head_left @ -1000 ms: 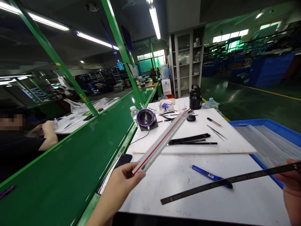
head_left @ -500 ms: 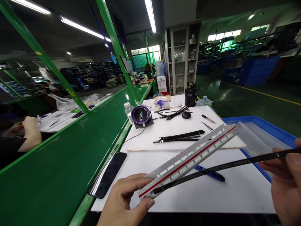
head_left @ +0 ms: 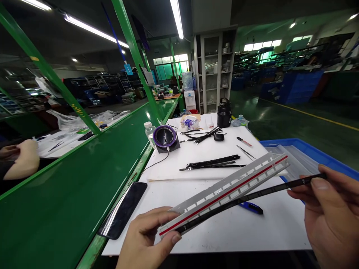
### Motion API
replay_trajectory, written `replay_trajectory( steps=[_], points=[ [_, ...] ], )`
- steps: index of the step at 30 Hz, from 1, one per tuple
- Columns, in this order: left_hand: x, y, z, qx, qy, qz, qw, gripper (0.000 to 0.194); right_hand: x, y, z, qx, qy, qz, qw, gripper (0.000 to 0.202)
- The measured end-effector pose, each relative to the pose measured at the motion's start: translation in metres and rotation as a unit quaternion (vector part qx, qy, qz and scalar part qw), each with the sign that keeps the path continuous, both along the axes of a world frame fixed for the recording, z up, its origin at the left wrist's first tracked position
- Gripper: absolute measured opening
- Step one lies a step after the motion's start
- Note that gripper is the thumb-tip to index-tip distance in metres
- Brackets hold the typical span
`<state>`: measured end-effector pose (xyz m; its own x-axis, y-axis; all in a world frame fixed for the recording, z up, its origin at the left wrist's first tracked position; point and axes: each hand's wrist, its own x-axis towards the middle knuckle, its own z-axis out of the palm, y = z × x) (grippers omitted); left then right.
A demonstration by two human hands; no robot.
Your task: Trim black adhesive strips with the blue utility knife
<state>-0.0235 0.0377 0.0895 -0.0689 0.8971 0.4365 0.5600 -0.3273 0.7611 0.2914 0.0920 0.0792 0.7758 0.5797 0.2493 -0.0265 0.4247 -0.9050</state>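
My left hand (head_left: 153, 235) grips the near end of a long grey slotted plastic frame (head_left: 193, 203) with a red stripe along it, thumb below and fingers above. The frame slants up to the right over the white table. A thin black strip (head_left: 260, 192) with rectangular windows lies along the frame's lower edge at the left end and diverges from it toward the right. My right hand (head_left: 328, 209) pinches the strip's far end between thumb and fingers. Beneath the strip, a blue-and-black pen-like tool (head_left: 252, 207) lies on the table, partly covered.
More black strips (head_left: 210, 162) lie on a white foam sheet (head_left: 165, 170). Beyond are a round purple-rimmed device (head_left: 165, 137), tweezers (head_left: 246, 152) and a black jug (head_left: 224, 114). A phone (head_left: 123, 209) rests at the left edge; a blue bin (head_left: 305, 144) stands right. A co-worker's arm (head_left: 24, 160) is past the green partition.
My right hand has moved left and slightly down, and the strip now lies closer along the frame's lower edge. My left hand keeps its grip. The view has shifted slightly.
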Motion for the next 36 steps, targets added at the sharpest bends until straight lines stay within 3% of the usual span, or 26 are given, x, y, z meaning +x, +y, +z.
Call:
replay_trajectory(
  steps=[7, 20, 28, 33, 36],
  points=[
    [0.013, 0.006, 0.004, -0.045, -0.099, 0.008, 0.994, 0.020, -0.003, -0.005, 0.001, -0.006, -0.031, 0.003, 0.999, 0.040],
    [0.017, 0.004, 0.001, -0.087, -0.088, 0.023, 0.992, 0.024, 0.006, -0.004, -0.003, 0.005, -0.035, -0.005, 0.999, 0.037],
    [0.018, 0.009, 0.002, -0.092, -0.075, 0.009, 0.993, 0.017, -0.004, -0.006, 0.002, 0.014, -0.029, 0.020, 0.999, 0.035],
    [0.023, 0.011, -0.019, -0.169, -0.146, 0.037, 0.974, 0.034, 0.002, 0.008, -0.007, 0.004, -0.129, 0.005, 0.992, 0.043],
    [0.032, 0.014, -0.038, -0.208, -0.221, 0.056, 0.951, 0.045, -0.008, 0.011, -0.019, 0.029, -0.046, 0.058, 0.997, 0.059]
  ],
)
